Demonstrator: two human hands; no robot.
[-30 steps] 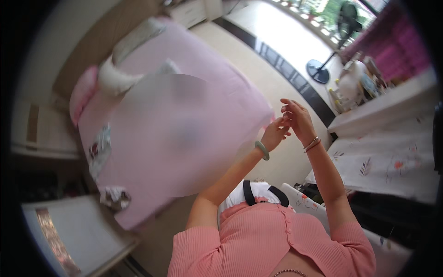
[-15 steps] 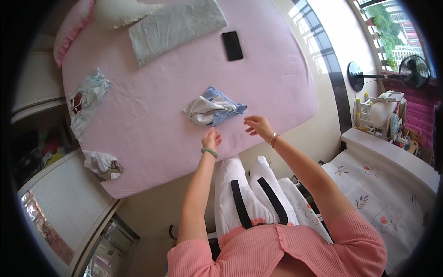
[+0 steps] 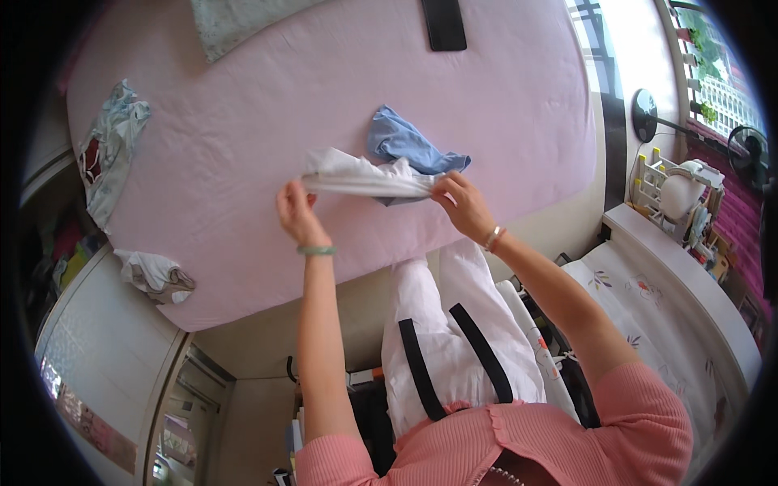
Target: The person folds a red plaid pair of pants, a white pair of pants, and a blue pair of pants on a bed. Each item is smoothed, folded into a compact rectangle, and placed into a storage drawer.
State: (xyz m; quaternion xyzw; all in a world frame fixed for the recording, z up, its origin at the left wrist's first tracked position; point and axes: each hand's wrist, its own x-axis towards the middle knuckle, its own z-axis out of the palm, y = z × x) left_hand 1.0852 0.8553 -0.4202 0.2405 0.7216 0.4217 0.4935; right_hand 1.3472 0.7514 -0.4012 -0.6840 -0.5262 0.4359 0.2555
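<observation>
A white-and-blue garment (image 3: 356,172) is stretched between my hands over the near part of the pink bed. Its white edge is pulled into a taut, slightly blurred band, while the blue part (image 3: 409,142) lies crumpled on the sheet behind. My left hand (image 3: 297,215) is closed on the left end of the band, fingers curled. At the other end, my right hand (image 3: 463,205) pinches the edge between thumb and fingers. What kind of garment it is, I cannot tell.
The pink bedsheet (image 3: 227,162) spreads around. At the left edge lie a crumpled pale-blue garment (image 3: 115,146) and a white-and-brown cloth (image 3: 154,274). A black phone (image 3: 444,24) and a grey-white pillow (image 3: 243,23) are farther back. Right of the bed stand a fan (image 3: 645,115) and a white ledge (image 3: 689,271).
Both hands, empty and apart from the garment before, have taken hold of its white edge. My left hand moved left, and the white part is now drawn out straight. The view has shifted nearer.
</observation>
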